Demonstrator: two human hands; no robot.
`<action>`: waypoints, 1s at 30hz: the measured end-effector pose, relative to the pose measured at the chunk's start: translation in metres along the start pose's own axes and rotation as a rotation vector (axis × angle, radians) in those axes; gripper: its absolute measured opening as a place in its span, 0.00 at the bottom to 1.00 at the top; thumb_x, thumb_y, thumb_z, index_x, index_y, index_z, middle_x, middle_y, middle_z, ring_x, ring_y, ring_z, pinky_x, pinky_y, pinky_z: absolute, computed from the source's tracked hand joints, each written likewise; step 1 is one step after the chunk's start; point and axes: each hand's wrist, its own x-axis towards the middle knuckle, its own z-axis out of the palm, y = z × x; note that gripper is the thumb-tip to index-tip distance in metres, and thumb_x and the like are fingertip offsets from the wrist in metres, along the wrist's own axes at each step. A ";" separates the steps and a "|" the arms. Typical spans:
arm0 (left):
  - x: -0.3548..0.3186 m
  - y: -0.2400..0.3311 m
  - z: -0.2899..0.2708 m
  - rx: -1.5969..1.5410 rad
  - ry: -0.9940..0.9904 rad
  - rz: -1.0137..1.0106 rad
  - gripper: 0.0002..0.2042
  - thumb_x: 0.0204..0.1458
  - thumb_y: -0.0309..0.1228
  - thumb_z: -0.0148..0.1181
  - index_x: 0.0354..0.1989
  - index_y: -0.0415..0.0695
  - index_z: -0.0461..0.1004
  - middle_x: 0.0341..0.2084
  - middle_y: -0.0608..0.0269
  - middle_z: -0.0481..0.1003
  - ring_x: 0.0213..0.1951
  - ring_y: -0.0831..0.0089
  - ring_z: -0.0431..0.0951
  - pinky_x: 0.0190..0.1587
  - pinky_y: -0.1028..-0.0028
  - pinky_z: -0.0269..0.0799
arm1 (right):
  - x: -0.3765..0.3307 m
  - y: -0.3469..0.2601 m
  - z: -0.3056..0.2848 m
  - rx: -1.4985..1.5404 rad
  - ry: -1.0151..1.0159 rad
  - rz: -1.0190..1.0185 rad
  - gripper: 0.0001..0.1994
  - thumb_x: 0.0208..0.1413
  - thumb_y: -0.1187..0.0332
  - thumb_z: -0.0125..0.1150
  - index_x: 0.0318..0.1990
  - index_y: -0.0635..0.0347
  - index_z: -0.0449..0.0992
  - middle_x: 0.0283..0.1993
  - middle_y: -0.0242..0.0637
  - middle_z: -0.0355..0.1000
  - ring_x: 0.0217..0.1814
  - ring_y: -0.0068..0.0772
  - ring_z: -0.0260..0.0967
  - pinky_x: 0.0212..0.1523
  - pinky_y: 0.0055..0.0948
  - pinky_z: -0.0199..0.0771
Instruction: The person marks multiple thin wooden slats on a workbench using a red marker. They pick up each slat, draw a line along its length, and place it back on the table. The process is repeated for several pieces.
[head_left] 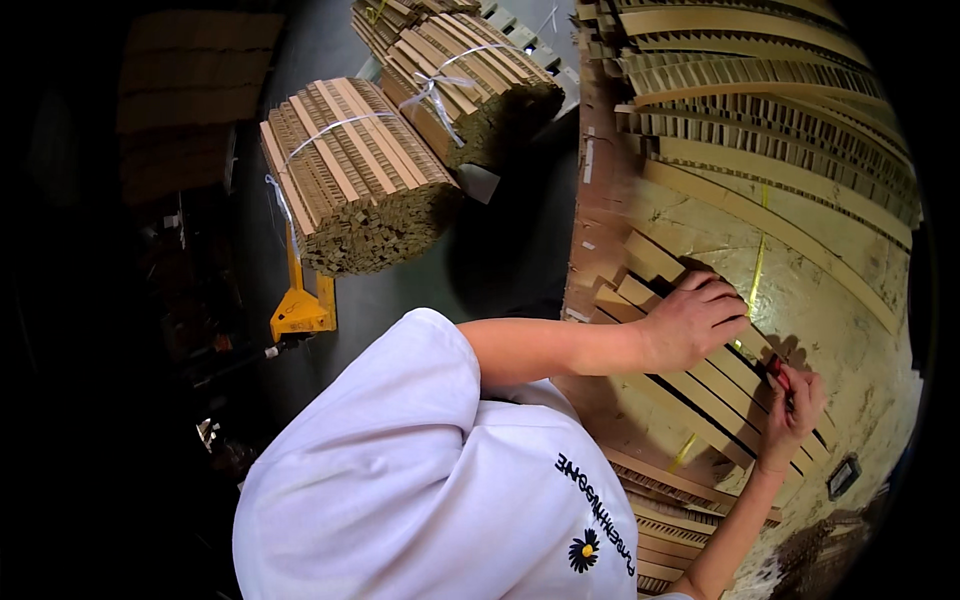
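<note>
Nearest to me, my white T-shirt (420, 470) fills the lower middle of the view, with both bare forearms reaching out over the work.

My right hand (792, 408) is curled shut around a small red-handled tool (777, 372), probably a cutter or a marker; I cannot tell which. It rests on the flat cardboard strips (700, 385), close to the near right edge of the stack.

My left hand (693, 322) lies just beyond it, palm down, fingers together and slightly bent. It presses on the same strips where they pass under a yellow strap (755, 270).

The strips lie side by side on a broad sheet of board (830, 310) that tops a tall cardboard stack (600, 220). I judge each strip light, stiff along its length, easily creased across it and dry to the touch. The best hold looks to be flat pressure from above, or a pinch on the long edges near one end.

Farther off, toward the far edge of the stack, lie layers of notched cardboard (760, 90).

On the floor well to the left stand two tied bundles of cardboard strips (355, 170), and below them a yellow pallet jack (300, 305).
</note>
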 end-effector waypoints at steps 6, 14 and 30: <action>0.008 -0.011 -0.001 -0.057 -0.125 -0.082 0.18 0.46 0.29 0.71 0.48 0.44 0.79 0.47 0.61 0.78 0.55 0.58 0.75 0.54 0.56 0.72 | 0.000 0.001 0.008 0.049 -0.007 -0.018 0.10 0.56 0.76 0.73 0.45 0.59 0.81 0.36 0.35 0.72 0.40 0.38 0.68 0.51 0.35 0.62; 0.022 -0.012 0.012 -0.046 -0.241 0.020 0.18 0.44 0.31 0.71 0.47 0.46 0.80 0.45 0.61 0.77 0.53 0.56 0.74 0.51 0.60 0.78 | -0.007 0.013 -0.004 0.063 -0.013 -0.035 0.09 0.55 0.77 0.74 0.43 0.59 0.84 0.36 0.39 0.77 0.38 0.41 0.73 0.42 0.36 0.69; 0.139 -0.025 -0.099 0.296 0.048 0.153 0.15 0.50 0.25 0.73 0.48 0.43 0.82 0.40 0.56 0.80 0.44 0.56 0.81 0.46 0.58 0.78 | -0.059 -0.036 -0.008 0.421 0.198 0.348 0.13 0.52 0.84 0.73 0.44 0.59 0.85 0.35 0.31 0.73 0.38 0.26 0.71 0.40 0.24 0.71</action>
